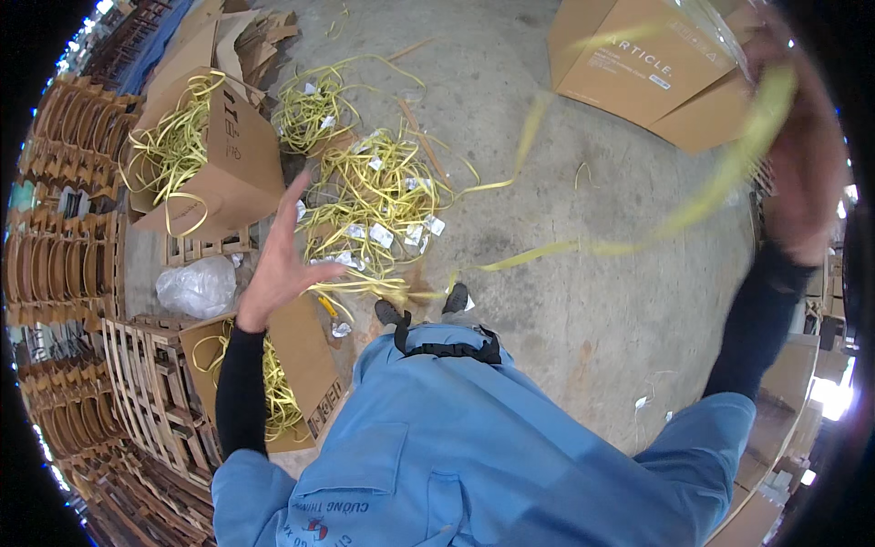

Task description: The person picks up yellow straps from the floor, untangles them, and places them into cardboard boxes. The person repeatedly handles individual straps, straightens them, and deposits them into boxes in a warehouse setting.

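My left hand (281, 260) is open, thumb and fingers spread, with nothing in it. It hovers on the near-left side of a tangled heap of yellow strapping (374, 178) that has white paper tags among its loops. Raised at the far right, my right hand (807, 164) is smeared by motion and closed on a yellow strap (674, 223). Lengths of strap arc through the air between that hand and the heap on the floor. The exact finger grip is blurred.
Open cardboard boxes (241, 169) with yellow strapping stand at the left, one near my left forearm. A clear plastic bag (198, 286) lies between them. Wooden pallets (150, 383) and stacked curved wooden parts (68, 223) line the left. A large carton (638, 68) stands at the far right.
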{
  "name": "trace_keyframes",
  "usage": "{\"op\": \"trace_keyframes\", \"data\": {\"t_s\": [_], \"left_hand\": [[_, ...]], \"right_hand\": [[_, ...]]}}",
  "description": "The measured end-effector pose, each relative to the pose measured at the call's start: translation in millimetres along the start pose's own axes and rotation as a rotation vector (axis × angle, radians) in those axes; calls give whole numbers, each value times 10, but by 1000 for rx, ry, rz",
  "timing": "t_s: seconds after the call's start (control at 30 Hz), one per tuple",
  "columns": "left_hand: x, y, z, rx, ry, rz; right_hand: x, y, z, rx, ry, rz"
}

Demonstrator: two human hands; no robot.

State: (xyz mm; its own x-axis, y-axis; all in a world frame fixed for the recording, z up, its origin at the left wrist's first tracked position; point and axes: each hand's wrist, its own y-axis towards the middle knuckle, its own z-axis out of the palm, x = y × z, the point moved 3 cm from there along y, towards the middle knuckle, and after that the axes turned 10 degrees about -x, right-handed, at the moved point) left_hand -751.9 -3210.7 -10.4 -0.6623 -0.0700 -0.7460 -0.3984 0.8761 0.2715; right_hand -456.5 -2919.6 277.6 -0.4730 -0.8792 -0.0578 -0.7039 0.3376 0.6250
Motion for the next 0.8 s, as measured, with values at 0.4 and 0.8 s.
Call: {"op": "trace_keyframes", "data": {"t_s": [0.4, 0.8], "left_hand": [[-1370, 295, 1100, 272, -873, -221], [-1440, 684, -686, -544, -1412, 13]], "right_hand": [[923, 313, 600, 286, 1912, -184], [2474, -899, 1969, 306, 1526, -16]]}}
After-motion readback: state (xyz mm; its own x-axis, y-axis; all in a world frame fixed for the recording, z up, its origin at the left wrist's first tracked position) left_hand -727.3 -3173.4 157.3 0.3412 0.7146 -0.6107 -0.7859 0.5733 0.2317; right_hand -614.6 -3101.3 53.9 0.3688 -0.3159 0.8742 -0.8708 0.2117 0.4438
